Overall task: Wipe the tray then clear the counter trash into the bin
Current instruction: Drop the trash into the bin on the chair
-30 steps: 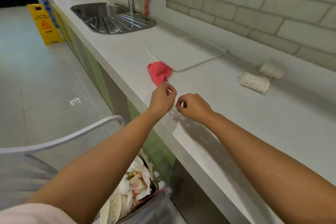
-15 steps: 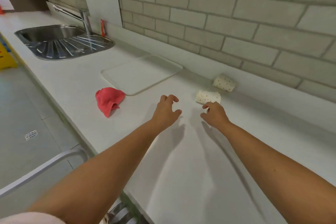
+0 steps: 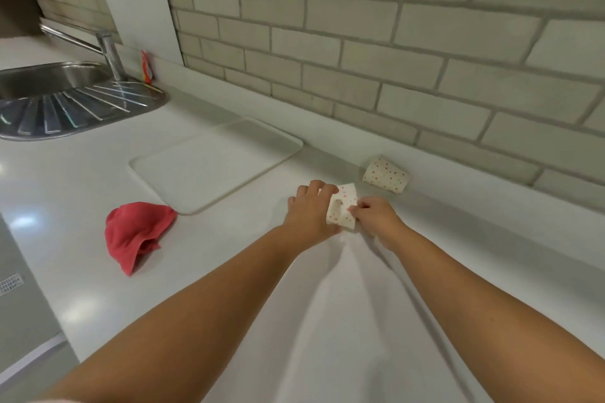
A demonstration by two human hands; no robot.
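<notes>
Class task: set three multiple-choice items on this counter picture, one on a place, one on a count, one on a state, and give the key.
1. The red cloth lies: A) in the sink B) on the counter beside the tray C) on the tray.
2. Dotted paper cups in view: A) one B) two C) four.
3. The nearer cup is: A) lying untouched B) gripped by the left hand and right hand C) stacked in the other cup.
Key: 1 B, it lies on bare counter off the tray's corner; 2 B, one between the hands, one by the wall; 3 B, fingers of both hands close round it.
</notes>
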